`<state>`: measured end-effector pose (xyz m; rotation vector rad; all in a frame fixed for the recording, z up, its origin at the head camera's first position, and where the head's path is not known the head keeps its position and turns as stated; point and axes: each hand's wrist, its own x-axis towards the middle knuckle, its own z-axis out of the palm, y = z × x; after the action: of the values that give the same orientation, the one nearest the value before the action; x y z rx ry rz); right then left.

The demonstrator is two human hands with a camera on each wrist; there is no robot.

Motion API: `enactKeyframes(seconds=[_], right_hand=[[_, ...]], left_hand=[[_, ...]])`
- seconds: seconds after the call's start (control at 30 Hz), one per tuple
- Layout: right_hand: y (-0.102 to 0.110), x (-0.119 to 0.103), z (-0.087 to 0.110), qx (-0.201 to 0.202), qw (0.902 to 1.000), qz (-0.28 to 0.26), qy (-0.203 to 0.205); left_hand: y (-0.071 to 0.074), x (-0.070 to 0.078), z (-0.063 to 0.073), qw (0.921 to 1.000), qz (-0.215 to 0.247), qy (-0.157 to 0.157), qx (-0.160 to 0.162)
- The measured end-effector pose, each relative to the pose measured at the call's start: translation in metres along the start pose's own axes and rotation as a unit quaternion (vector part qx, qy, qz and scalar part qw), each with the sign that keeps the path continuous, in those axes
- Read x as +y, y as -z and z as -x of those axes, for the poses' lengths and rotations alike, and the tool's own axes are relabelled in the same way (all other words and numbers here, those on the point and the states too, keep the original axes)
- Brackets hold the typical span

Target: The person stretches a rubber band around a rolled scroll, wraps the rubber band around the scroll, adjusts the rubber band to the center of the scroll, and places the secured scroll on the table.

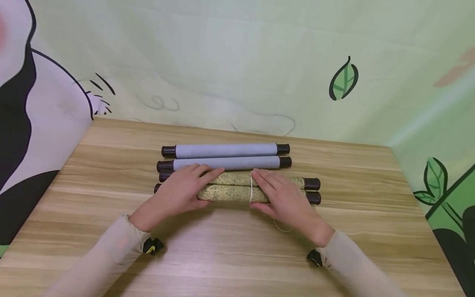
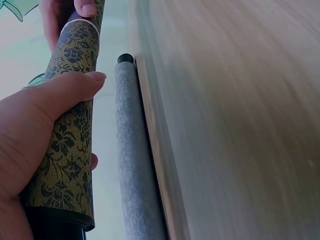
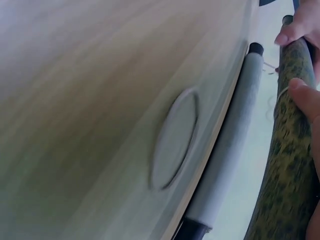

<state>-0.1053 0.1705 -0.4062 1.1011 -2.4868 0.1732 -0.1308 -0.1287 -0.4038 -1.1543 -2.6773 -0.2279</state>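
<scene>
Two rolled scrolls covered in gold cloth with a dark floral pattern lie side by side, the front scroll (image 1: pixel 226 193) and the rear scroll (image 1: pixel 235 178), with dark end knobs. My left hand (image 1: pixel 179 189) grips them near their left end, its thumb (image 2: pixel 75 92) along the near side. Farther right, my right hand (image 1: pixel 289 200) holds the pair, thumb (image 3: pixel 306 100) in front and fingers over the top. A thin white cord (image 1: pixel 251 189) crosses both scrolls beside the right fingertips. The underside of the scrolls is hidden.
Behind the gold pair lie two pale blue-grey scrolls, a nearer one (image 1: pixel 226 163) and a farther one (image 1: pixel 226 150), also dark-knobbed. A loop of thin cord (image 3: pixel 197 112) rests on the wooden table (image 1: pixel 222 255). A printed cloth backdrop (image 1: pixel 222 62) rises behind the table.
</scene>
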Motion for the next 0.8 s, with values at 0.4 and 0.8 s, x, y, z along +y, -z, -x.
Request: enactKeyframes(seconds=[0.4,0.8], right_hand=[[-0.007,-0.006,-0.004,-0.005,0.9999,-0.005,0.014],[0.004,0.041,0.029,-0.023,0.9983,-0.034,-0.041]], left_hand=[[0.001,0.005,0.0,0.9998,-0.013,-0.007,-0.011],[-0.005,-0.017,0.015,0.9999,0.012,0.01,-0.001]])
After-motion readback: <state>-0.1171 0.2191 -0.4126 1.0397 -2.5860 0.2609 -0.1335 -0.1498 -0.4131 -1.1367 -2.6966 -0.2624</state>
